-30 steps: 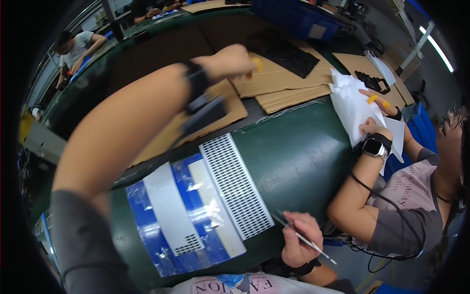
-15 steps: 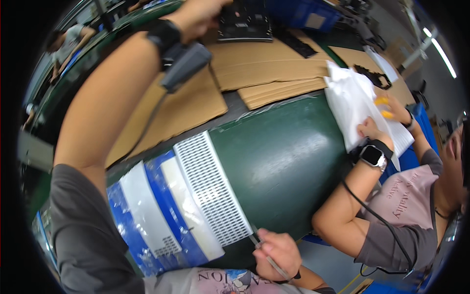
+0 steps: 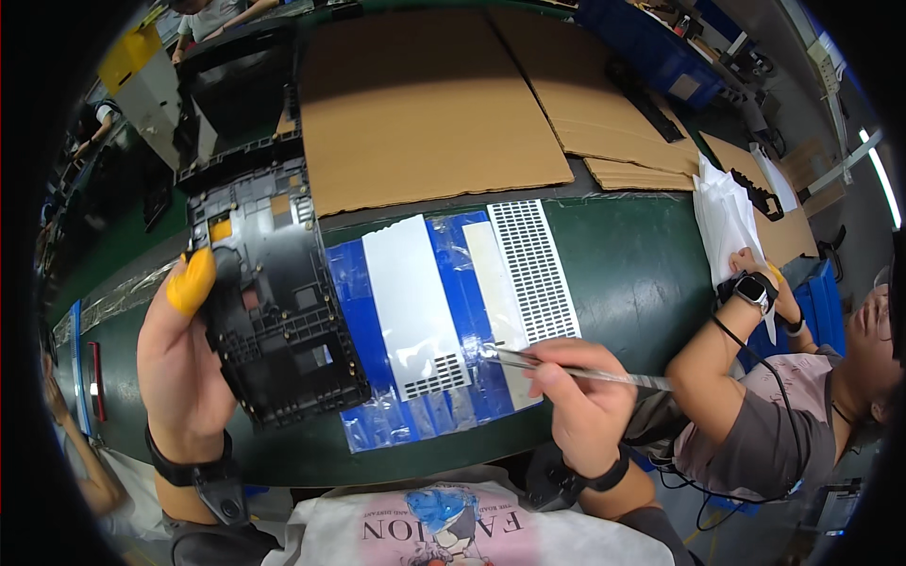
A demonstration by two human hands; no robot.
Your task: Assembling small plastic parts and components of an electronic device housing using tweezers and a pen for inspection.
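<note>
My left hand [image 3: 184,363] grips a black plastic laptop housing part [image 3: 274,292] by its left edge, raised over the left side of the table. A yellow finger cot [image 3: 192,281] covers the thumb. Pinched in my right hand [image 3: 590,406] are metal tweezers [image 3: 609,375], tips pointing left at the sheets. Beneath the tips lies a cream strip [image 3: 500,292]. Beside it are a white sheet with rows of small black rectangular stickers [image 3: 533,274] and a white sheet mostly bare of stickers [image 3: 406,283]. A blue film-covered sheet [image 3: 359,415] lies under them.
Large cardboard sheets [image 3: 425,104] cover the far table. At the right a co-worker [image 3: 755,415] handles thin white sheets [image 3: 727,222]. A blue bin [image 3: 651,47] stands at the far right; a red-handled tool [image 3: 97,382] lies at the left.
My left arm, stretched out to the far side before, is back near me with the black housing part in hand. The tweezers now point at the sheets. The view has shifted.
</note>
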